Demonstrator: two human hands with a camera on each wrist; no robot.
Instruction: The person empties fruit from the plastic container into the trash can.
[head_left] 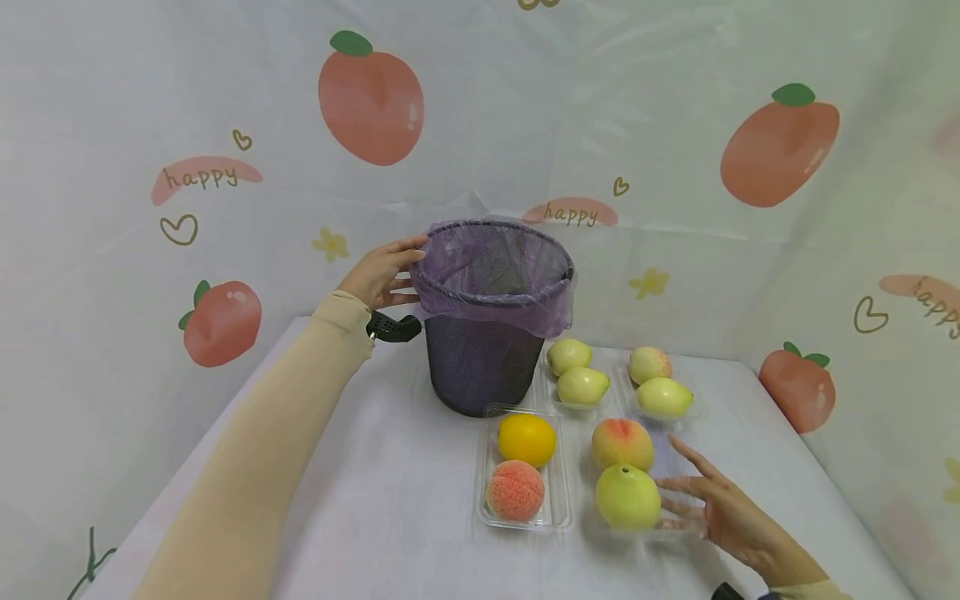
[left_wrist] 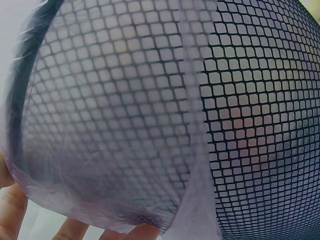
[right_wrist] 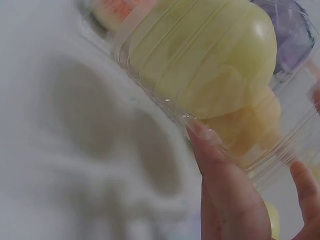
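My left hand [head_left: 381, 273] rests against the left side of a black mesh bin [head_left: 480, 358], its fingers extended at the rim. A translucent purple bag [head_left: 510, 315] lines the bin and folds over the rim; in the left wrist view, fingertips [left_wrist: 145, 231] lie along its edge. My right hand [head_left: 738, 517] grips a clear plastic tray [right_wrist: 165, 102], thumb at its edge and fingers on another side. Inside sit a peach [head_left: 622, 444] and a yellow-green pear-shaped fruit [head_left: 628, 497]. The right wrist view shows the tray over its shadow on the table.
Left of the held tray lies another clear tray [head_left: 480, 500] with a yellow fruit [head_left: 527, 439] and a rough pink peach [head_left: 516, 490]. Two further trays stand behind, holding pale green fruits [head_left: 582, 387] and a blushed peach [head_left: 650, 365]. A printed curtain [head_left: 480, 108] hangs at the back.
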